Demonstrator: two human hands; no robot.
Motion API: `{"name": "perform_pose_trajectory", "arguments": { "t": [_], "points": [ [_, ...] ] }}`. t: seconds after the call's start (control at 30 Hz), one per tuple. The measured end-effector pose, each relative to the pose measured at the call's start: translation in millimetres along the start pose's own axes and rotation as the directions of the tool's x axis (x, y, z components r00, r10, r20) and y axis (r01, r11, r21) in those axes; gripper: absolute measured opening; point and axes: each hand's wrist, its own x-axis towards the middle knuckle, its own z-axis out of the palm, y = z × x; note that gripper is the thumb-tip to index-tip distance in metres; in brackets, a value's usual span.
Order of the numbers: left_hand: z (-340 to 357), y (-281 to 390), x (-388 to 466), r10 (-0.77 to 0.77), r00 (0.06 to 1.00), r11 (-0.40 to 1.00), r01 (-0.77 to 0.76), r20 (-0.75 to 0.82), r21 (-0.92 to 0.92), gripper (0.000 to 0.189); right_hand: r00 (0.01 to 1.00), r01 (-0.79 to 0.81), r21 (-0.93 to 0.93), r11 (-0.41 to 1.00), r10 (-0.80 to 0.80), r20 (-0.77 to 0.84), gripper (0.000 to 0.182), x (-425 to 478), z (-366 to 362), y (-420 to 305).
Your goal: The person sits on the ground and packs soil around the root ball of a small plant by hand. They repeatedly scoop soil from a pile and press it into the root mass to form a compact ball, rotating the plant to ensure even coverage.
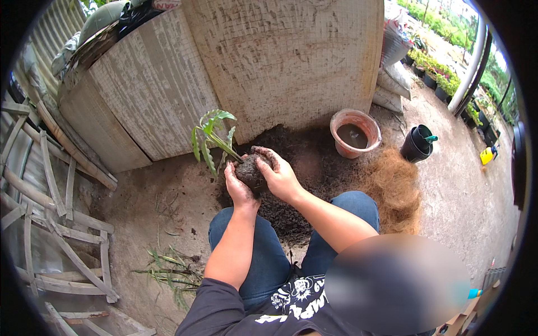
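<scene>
Between my two hands is a ball of dark wet soil [251, 171], packed around the base of a leafy green plant [215, 130]. The plant tilts up and to the left, its wavy-edged leaves hanging over the floor. My left hand [238, 185] cups the ball from the left and below. My right hand [277, 170] curves over its right side, the thumb pressed on the soil. Mud coats the fingers of both hands. Beneath them a heap of loose dark soil [290, 222] spreads on the floor, partly hidden by my arms and knees.
Right of the soil stand a reddish bucket of muddy water [355, 133], a mound of brown fibre [391, 191] and stacked black pots [417, 143]. Pulled plants [172, 269] lie at left, near a wooden lattice [63, 235]. Large panels [290, 63] stand ahead. A yellow bottle [487, 155] sits far right.
</scene>
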Motion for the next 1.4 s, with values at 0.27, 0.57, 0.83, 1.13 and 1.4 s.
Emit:
{"name": "perform_pose_trajectory", "arguments": {
  "t": [0.27,0.57,0.83,1.13,1.4],
  "points": [
    [-3.7,3.0,1.0,-0.064,0.998,0.997,0.064,-0.003,-0.037,0.039,1.000,0.019,0.004,1.000,-0.019,-0.021,0.038,-1.1,-0.5,-3.1],
    [2.3,13.5,0.2,-0.072,0.997,0.996,0.071,-0.016,-0.059,0.040,0.958,0.244,-0.452,0.858,-0.286,-0.027,0.021,6.3,-24.8,-23.2],
    [-4.6,12.8,6.0,-0.031,0.999,0.998,0.030,-0.028,-0.053,0.039,0.895,0.432,-0.630,0.646,-0.394,0.209,0.022,-2.2,-18.3,-49.9],
    [-5.5,13.2,7.0,-0.034,0.999,0.998,0.032,-0.037,-0.052,0.038,0.886,0.451,-0.652,0.609,-0.393,0.246,0.023,-3.6,-17.1,-50.7],
    [-8.9,7.4,9.9,0.028,0.999,1.000,-0.028,-0.041,0.003,0.037,0.894,0.429,-0.674,0.601,-0.389,0.222,0.019,-3.6,-14.5,-51.6]
  ]
}}
